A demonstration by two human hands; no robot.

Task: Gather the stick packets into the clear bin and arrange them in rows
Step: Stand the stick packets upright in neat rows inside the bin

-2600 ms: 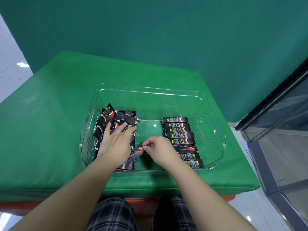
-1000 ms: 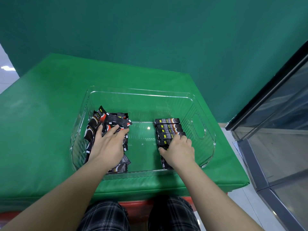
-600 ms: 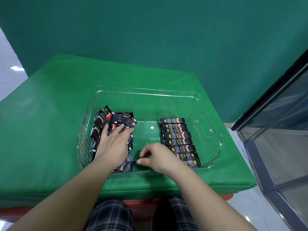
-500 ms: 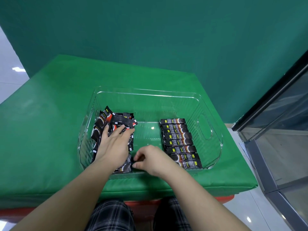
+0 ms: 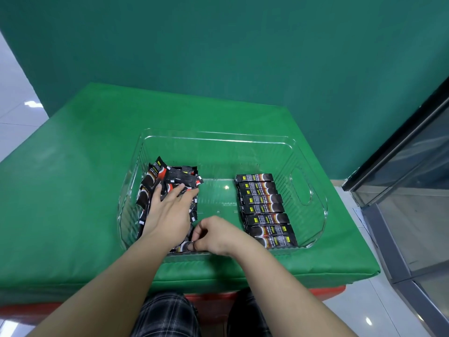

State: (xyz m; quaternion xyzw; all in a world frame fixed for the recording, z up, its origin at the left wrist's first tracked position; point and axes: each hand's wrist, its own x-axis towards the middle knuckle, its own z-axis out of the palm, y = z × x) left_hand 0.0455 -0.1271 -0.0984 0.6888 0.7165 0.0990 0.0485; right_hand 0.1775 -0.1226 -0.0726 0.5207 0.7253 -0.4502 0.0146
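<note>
The stick packets are all inside the clear bin: a loose pile fills its left end, and a tidy row of seven lies along its right end, each packet crosswise, one touching the next, running from mid-bin down to the near wall. At the pile's near corner, one packet is pinched by the right hand, thumb and curled fingers closed on its end. The left hand lies flat on the pile, fingers straight and spread, pressing it down and gripping nothing. The bin sits on a green padded table, near its front edge.

The step in hand looks like drawing a single packet free for the row. To do it well, the left palm should hold the heap steady so neighbours do not drag along, and the pull should go along the packet's length, towards the bare middle of the bin floor. With the row already reaching the near wall, the packet probably starts a second row beside it, laid parallel.
</note>
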